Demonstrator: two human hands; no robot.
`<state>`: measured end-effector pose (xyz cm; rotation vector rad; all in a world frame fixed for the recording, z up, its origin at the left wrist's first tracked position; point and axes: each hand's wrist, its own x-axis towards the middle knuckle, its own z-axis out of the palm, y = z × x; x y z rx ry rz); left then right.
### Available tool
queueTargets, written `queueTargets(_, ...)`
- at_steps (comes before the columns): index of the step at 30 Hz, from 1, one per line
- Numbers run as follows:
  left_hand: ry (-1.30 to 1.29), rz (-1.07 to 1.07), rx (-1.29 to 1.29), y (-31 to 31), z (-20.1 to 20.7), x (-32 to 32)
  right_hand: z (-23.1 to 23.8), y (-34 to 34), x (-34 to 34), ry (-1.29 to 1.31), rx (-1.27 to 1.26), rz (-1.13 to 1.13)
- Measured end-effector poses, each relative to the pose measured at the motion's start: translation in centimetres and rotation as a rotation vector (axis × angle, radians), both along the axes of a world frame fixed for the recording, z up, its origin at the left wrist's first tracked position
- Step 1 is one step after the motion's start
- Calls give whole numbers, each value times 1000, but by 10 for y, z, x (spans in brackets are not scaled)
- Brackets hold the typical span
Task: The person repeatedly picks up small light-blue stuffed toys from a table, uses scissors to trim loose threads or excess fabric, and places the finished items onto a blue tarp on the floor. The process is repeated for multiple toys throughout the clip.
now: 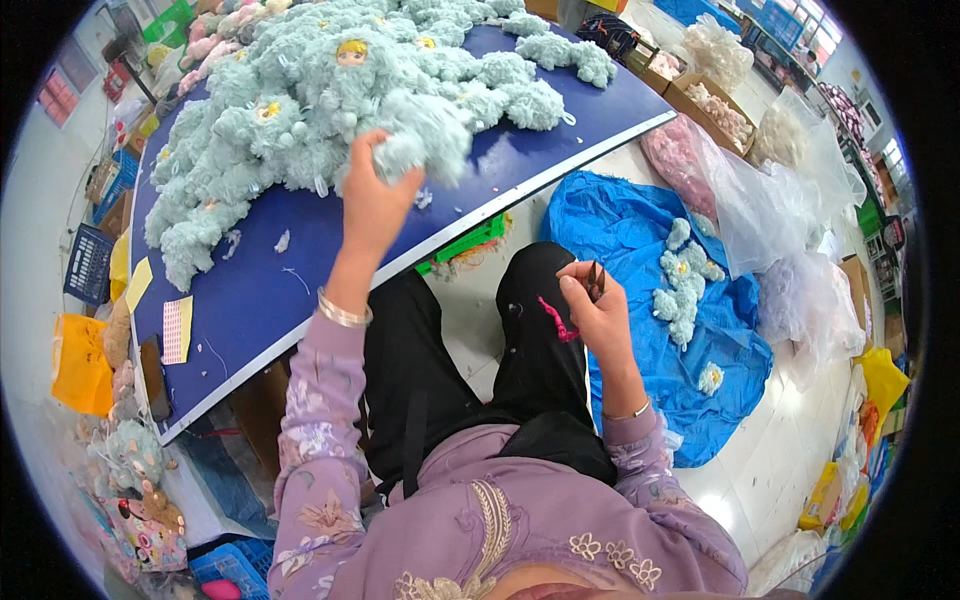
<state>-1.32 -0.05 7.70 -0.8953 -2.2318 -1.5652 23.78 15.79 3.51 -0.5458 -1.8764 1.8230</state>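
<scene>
Your left hand point(378, 207) grasps a fluffy pale-blue toy point(430, 135) over the blue table point(255, 310); your right hand point(602, 318), nearer, grips small dark scissors point(597, 280).

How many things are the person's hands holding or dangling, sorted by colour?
Pale blue: 1, a blurred fluffy toy at the left hand
Dark: 1, the snips in the right hand
Bright pink: 1, a strip dangling by the right hand; I cannot tell if it is tied to the snips
Total: 3
</scene>
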Motion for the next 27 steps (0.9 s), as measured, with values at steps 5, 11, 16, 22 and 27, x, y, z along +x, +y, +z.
queueTargets(5,-171,-251,45,-2,-19,103,8,-15,-13,95,-105,79)
queueTargets(11,-334,-419,116,11,-57,161,-6,-13,-13,120,-30,-117)
queueTargets(16,-348,-507,70,2,-47,161,-1,-6,-5,97,-18,-105)
queueTargets(22,-517,-567,-17,-10,-52,155,2,-3,4,74,-216,-63)
queueTargets(27,-466,-623,-386,-14,-36,141,-10,-1,0,81,145,-232)
